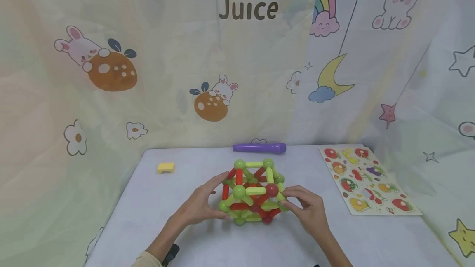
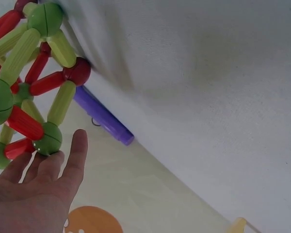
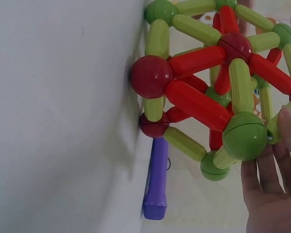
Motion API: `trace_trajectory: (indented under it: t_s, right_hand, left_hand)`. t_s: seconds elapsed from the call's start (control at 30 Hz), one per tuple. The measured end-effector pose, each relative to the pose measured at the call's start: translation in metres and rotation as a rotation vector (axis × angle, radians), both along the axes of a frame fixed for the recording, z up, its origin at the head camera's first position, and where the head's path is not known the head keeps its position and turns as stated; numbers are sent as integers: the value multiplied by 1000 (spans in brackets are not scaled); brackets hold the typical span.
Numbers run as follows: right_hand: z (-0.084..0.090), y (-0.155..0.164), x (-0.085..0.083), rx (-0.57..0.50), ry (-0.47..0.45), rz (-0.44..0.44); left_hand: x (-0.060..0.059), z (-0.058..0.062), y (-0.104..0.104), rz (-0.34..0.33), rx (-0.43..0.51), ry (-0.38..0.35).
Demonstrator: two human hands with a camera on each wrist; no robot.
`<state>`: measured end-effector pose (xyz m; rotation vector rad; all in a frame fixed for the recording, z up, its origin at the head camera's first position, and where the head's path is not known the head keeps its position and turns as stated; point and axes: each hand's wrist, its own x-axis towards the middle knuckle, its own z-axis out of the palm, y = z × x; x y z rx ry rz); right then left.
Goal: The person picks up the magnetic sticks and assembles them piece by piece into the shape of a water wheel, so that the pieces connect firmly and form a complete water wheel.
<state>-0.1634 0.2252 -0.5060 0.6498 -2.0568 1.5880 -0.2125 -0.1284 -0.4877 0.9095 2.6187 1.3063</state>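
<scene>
A cage-like structure [image 1: 253, 193] of red and green rods joined by balls stands on the white table [image 1: 148, 221], in the middle near the front. My left hand [image 1: 213, 199] rests against its left side with the fingers spread and nearly straight. My right hand [image 1: 297, 203] touches its right side at a low green ball. In the left wrist view the left hand [image 2: 43, 179] lies under a green ball of the structure [image 2: 24, 82]. In the right wrist view the right hand's [image 3: 274, 179] straight fingers touch a green ball [image 3: 245, 137] of the structure [image 3: 208, 92].
A purple pen-shaped stick [image 1: 259, 148] lies at the table's far edge, also seen in the wrist views [image 2: 103, 116] [image 3: 156, 179]. A yellow block [image 1: 165, 167] sits at the back left. A fruit puzzle board [image 1: 367, 180] lies at the right. Cartoon-print curtains hang behind.
</scene>
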Motion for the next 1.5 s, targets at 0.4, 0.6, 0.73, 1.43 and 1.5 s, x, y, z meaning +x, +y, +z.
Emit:
trace_trajectory:
  t_s: [0.4,0.6,0.73,1.43,1.5]
  right_hand:
    - [-4,-5,0,-11,-5,0]
    - [-2,1,1,30,-10,-12]
    - [-4,14,1,97,-23,-38]
    - [-7,31,-24,281,-189,22]
    - [-1,37,-25,314,-186,2]
  left_hand:
    - [1,-2,0,-11,-1,4]
    - [1,-1,2,-7,-3,-3]
    - [-1,-3,3,-24,10,-8]
    - [-34,3,19,-25,-14,-10]
    - [-36,7,16,-26,-31,-11]
